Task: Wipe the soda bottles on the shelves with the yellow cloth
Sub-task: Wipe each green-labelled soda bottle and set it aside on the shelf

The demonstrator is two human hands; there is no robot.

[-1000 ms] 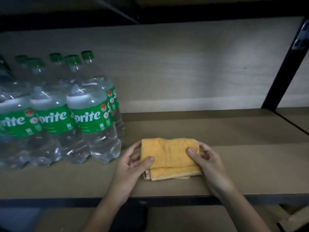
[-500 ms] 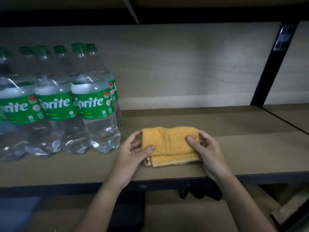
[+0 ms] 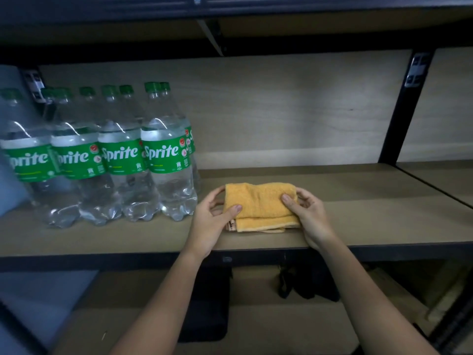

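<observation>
A folded yellow cloth (image 3: 261, 206) lies on the wooden shelf (image 3: 371, 221) near its front edge. My left hand (image 3: 212, 221) grips the cloth's left end, thumb on top and fingers behind. My right hand (image 3: 307, 216) grips the right end the same way. Several clear Sprite soda bottles (image 3: 166, 160) with green caps and green labels stand upright in rows at the shelf's left, the nearest one just left of my left hand.
A black metal upright (image 3: 404, 108) divides this shelf from the bay to the right. The shelf board above (image 3: 230, 32) hangs low over the bottle caps. A lower shelf (image 3: 256, 324) below holds dark objects.
The view has shifted so more bottles and the lower shelf show. Both hands still hold the cloth in the same grip at the same spot on the shelf.
</observation>
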